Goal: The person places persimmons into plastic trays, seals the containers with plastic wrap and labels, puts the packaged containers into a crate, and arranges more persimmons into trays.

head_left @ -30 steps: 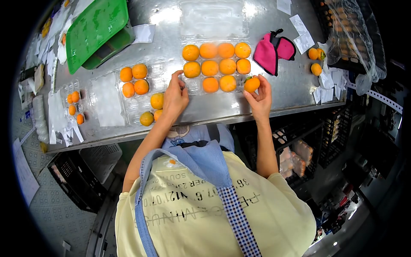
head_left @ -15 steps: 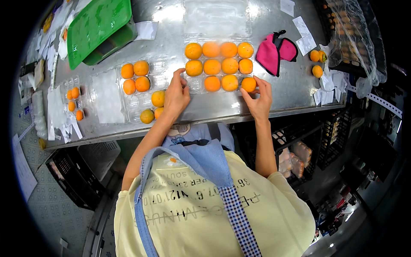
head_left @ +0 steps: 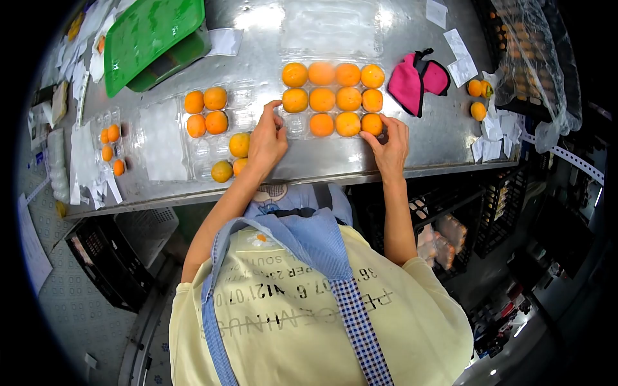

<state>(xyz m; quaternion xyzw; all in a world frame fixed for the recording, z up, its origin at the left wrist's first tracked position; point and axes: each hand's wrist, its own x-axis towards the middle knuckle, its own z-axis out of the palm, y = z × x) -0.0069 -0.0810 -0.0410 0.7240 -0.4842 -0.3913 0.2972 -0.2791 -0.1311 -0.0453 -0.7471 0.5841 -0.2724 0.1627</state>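
Observation:
A clear plastic tray on the metal table holds rows of round orange fruit, their exact kind not certain. Its front left slot has no fruit. At the tray's left edge, my left hand has thumb and forefinger curled against the plastic. My right hand pinches the fruit in the front right corner between thumb and fingers. Beside my left wrist lie a few yellower fruits, next to another clear tray that holds more orange fruit.
A green lidded bin stands at the back left. A pink and black cloth item lies right of the tray. Loose fruit, paper slips and a plastic-covered crate are farther right. The table's front edge runs before me.
The corner fruit has turned slightly and sits a little higher in its slot under my right fingers. My left hand stays at the tray's edge. The whole view has shifted slightly.

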